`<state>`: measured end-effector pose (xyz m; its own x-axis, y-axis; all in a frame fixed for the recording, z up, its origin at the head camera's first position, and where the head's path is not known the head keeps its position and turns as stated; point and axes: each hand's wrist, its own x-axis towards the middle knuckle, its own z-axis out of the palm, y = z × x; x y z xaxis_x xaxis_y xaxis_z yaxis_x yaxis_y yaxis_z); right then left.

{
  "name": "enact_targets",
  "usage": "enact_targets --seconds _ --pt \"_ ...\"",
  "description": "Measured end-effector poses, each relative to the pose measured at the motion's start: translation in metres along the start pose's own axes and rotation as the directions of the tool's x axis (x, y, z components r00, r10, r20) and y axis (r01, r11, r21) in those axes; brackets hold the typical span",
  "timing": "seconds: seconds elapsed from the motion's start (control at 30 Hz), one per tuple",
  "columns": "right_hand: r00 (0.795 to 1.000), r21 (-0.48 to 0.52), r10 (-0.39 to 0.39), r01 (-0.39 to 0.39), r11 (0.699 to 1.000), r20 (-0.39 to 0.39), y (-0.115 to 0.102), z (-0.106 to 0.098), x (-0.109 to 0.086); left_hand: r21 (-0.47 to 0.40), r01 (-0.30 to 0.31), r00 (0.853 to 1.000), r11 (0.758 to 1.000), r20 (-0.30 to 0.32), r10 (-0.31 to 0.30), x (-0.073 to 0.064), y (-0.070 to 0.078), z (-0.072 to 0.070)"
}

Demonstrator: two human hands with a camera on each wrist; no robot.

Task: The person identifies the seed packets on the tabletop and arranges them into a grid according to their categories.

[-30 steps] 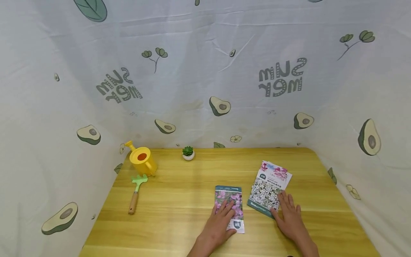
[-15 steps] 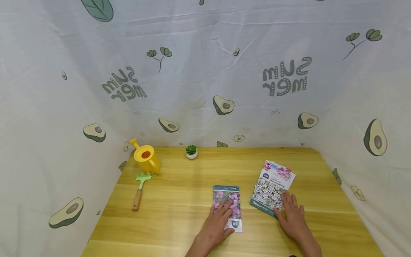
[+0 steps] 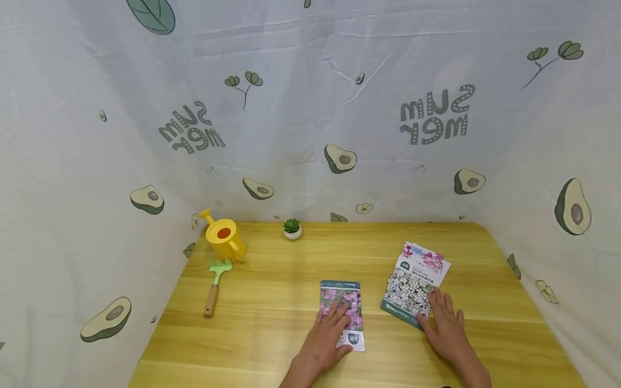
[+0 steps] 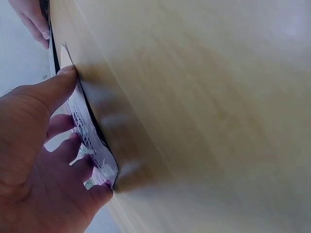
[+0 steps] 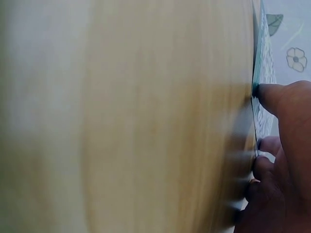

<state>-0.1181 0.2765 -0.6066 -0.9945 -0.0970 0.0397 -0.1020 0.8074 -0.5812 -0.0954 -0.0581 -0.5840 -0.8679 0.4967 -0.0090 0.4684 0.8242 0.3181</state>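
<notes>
Flat on the table lies a seed packet with pink flowers [image 3: 356, 315]. My left hand [image 3: 324, 340] rests on it with fingers spread; in the left wrist view the thumb [image 4: 60, 82] touches the packet's edge. Farther right, a small fanned stack holds a white-flower seed packet [image 3: 405, 291] on top and a packet with pink blossoms [image 3: 432, 260] partly covered beneath it. My right hand [image 3: 447, 333] touches the stack's lower right corner, fingers extended. From the right wrist view, its thumb [image 5: 272, 97] meets the white-flower packet's edge.
At the back left stands a yellow watering can [image 3: 226, 242]. A green hand rake [image 3: 215, 285] with a wooden handle lies in front of it. Near the back edge sits a small potted succulent [image 3: 292, 229]. An avocado-print curtain [image 3: 291, 118] encloses the wooden table [image 3: 262, 323].
The head view has shifted slightly, so the scene sits a little farther right. The pink-flower packet and my left hand have slid slightly left on the table. My right hand stays at the stack.
</notes>
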Motion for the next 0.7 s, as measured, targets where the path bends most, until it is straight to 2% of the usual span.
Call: enact_targets --seconds 0.27,0.6,0.7 --pt "1.000 0.004 0.001 -0.001 1.000 0.000 0.000 0.002 0.002 -0.006 0.000 1.000 1.000 -0.009 0.000 -0.004 -0.007 -0.001" --pt "1.000 -0.003 -0.002 0.002 1.000 0.002 0.004 0.001 0.001 -0.091 0.006 0.999 0.996 -0.032 -0.009 -0.011 -0.016 -0.004" --pt "1.000 0.014 -0.007 0.007 1.000 -0.009 0.005 0.003 0.001 -0.088 0.012 1.000 0.996 -0.028 -0.014 -0.013 -0.018 -0.006"
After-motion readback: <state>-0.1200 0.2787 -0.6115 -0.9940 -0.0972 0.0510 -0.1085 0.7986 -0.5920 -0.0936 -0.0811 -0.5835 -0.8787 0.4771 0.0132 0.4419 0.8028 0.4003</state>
